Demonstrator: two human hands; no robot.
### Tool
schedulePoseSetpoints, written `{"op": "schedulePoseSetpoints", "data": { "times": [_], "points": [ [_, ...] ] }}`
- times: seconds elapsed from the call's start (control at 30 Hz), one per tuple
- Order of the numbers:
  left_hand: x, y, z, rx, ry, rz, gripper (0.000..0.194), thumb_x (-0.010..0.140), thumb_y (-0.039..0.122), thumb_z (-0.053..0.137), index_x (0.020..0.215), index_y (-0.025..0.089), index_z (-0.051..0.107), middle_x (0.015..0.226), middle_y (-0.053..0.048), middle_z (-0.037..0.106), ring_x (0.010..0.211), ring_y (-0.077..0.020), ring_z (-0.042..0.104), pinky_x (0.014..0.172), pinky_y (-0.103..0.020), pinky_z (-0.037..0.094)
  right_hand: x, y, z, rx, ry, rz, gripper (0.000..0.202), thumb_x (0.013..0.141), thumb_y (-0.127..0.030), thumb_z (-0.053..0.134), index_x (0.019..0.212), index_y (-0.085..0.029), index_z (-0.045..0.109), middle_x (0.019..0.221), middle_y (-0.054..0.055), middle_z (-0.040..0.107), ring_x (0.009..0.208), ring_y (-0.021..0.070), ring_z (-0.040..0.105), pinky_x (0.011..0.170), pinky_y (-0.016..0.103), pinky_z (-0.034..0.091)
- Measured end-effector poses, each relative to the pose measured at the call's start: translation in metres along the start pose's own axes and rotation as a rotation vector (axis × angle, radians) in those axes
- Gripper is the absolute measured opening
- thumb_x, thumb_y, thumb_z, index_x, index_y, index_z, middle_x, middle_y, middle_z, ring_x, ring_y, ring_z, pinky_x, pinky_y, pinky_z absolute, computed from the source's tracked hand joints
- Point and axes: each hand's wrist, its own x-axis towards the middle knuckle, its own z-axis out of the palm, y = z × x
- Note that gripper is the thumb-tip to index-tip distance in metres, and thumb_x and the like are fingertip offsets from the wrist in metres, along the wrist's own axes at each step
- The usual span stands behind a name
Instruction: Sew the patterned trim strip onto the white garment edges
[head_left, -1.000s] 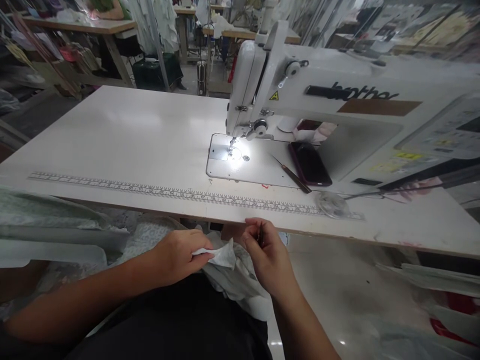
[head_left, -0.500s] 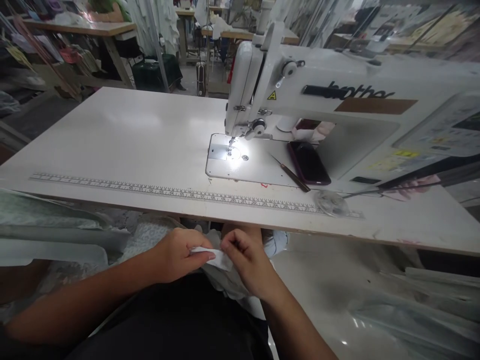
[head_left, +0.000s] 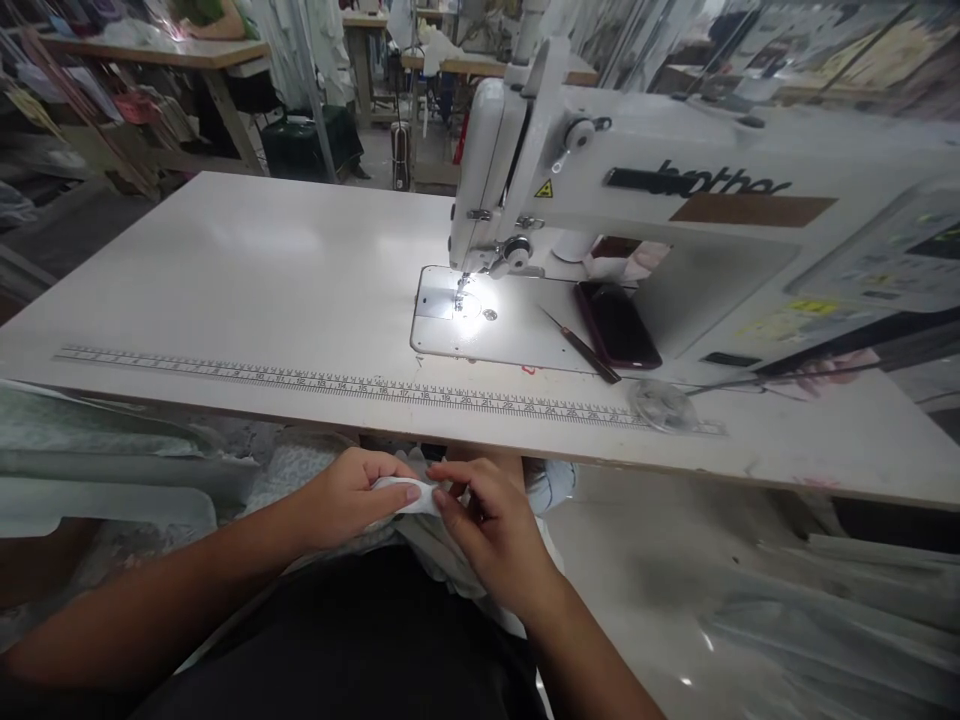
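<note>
Over my lap, just in front of the table edge, my left hand [head_left: 352,497] pinches a white piece of fabric [head_left: 420,497] between thumb and fingers. My right hand [head_left: 491,520] is closed at the fabric's right end, with thumb and index finger on its edge. More pale fabric [head_left: 442,545] hangs below the hands across my lap. Beyond them on the table stands a white sewing machine [head_left: 555,180], its lamp lighting the needle plate [head_left: 442,310]. Part of the fabric is hidden behind my fingers.
A printed ruler strip [head_left: 375,390] runs along the table [head_left: 225,270] near its front edge. A thin pointed tool [head_left: 581,345], a dark phone [head_left: 619,325] and a clear round disc [head_left: 662,406] lie right of the needle. Pale cloth [head_left: 112,500] hangs at left.
My right thumb and fingers have shifted left along the fabric, closer to my left hand. The fabric's loose right end has turned and now lies between both hands.
</note>
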Motion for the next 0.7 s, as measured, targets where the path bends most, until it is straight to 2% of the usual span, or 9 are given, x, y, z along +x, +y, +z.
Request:
{"op": "schedulePoseSetpoints", "data": {
  "times": [0.1,0.2,0.27,0.37,0.43,0.57,0.63,0.7],
  "points": [
    [0.0,0.001,0.0,0.009,0.007,0.011,0.03,0.085,0.041,0.06,0.091,0.014,0.072,0.084,-0.005,0.068,0.077,-0.0168,0.059,0.066,-0.024,0.043,0.001,0.001,0.002,-0.021,0.01,-0.047,0.028,0.088,-0.015,0.058,0.115,-0.025,0.06,0.093,0.004,0.062,0.082,0.0172,0.057,0.069,0.03,0.05],
    [-0.001,0.0,0.001,0.077,0.011,0.037,0.027,0.087,0.038,0.058,0.089,0.016,0.071,0.081,-0.004,0.068,0.073,-0.0152,0.059,0.062,-0.022,0.043,0.0,0.003,0.003,-0.021,0.025,-0.032,0.03,0.085,-0.013,0.059,0.113,-0.024,0.06,0.089,0.003,0.06,0.08,0.0163,0.057,0.069,0.03,0.05],
    [-0.001,-0.003,0.003,0.218,0.077,0.174,0.023,0.09,0.033,0.055,0.087,0.016,0.071,0.078,-0.002,0.067,0.07,-0.0134,0.059,0.061,-0.022,0.042,-0.001,0.004,0.004,-0.017,0.037,-0.002,0.027,0.084,-0.013,0.059,0.11,-0.023,0.061,0.089,0.003,0.06,0.078,0.0159,0.058,0.069,0.029,0.05],
    [0.0,-0.012,0.005,0.507,0.254,0.569,0.015,0.091,0.023,0.055,0.091,0.018,0.069,0.077,-0.001,0.067,0.068,-0.0111,0.057,0.062,-0.022,0.04,-0.004,0.004,0.005,0.074,0.075,0.086,0.022,0.087,-0.019,0.058,0.108,-0.023,0.062,0.089,0.003,0.063,0.077,0.0155,0.06,0.067,0.028,0.05],
    [0.001,-0.017,0.005,0.641,0.329,0.778,0.009,0.09,0.021,0.06,0.09,0.019,0.068,0.072,0.0,0.065,0.064,-0.0101,0.054,0.059,-0.022,0.038,-0.006,0.003,0.006,0.171,0.07,0.17,0.019,0.089,-0.023,0.058,0.107,-0.023,0.062,0.088,0.002,0.065,0.076,0.0152,0.061,0.066,0.027,0.05],
    [0.005,-0.023,0.005,0.777,0.399,0.944,0.01,0.089,0.02,0.061,0.081,0.019,0.066,0.06,0.002,0.053,0.055,-0.0105,0.046,0.052,-0.025,0.033,-0.008,0.001,0.006,0.236,-0.017,0.261,0.017,0.09,-0.03,0.058,0.105,-0.024,0.064,0.087,0.001,0.066,0.073,0.0138,0.059,0.063,0.025,0.047],
    [0.006,-0.023,0.005,0.801,0.42,0.984,0.012,0.09,0.017,0.058,0.081,0.019,0.065,0.06,0.002,0.052,0.056,-0.011,0.046,0.053,-0.025,0.033,-0.008,-0.001,0.005,0.214,-0.048,0.261,0.016,0.09,-0.033,0.061,0.102,-0.024,0.064,0.086,0.0,0.064,0.071,0.0133,0.056,0.061,0.024,0.045],
    [0.006,-0.024,0.004,0.824,0.421,1.021,0.011,0.089,0.015,0.057,0.082,0.019,0.064,0.061,0.002,0.052,0.057,-0.0114,0.045,0.053,-0.026,0.033,-0.007,-0.002,0.004,0.166,-0.071,0.227,0.012,0.09,-0.034,0.061,0.091,-0.022,0.064,0.08,-0.001,0.061,0.071,0.0132,0.053,0.06,0.024,0.041]
  ]
}}
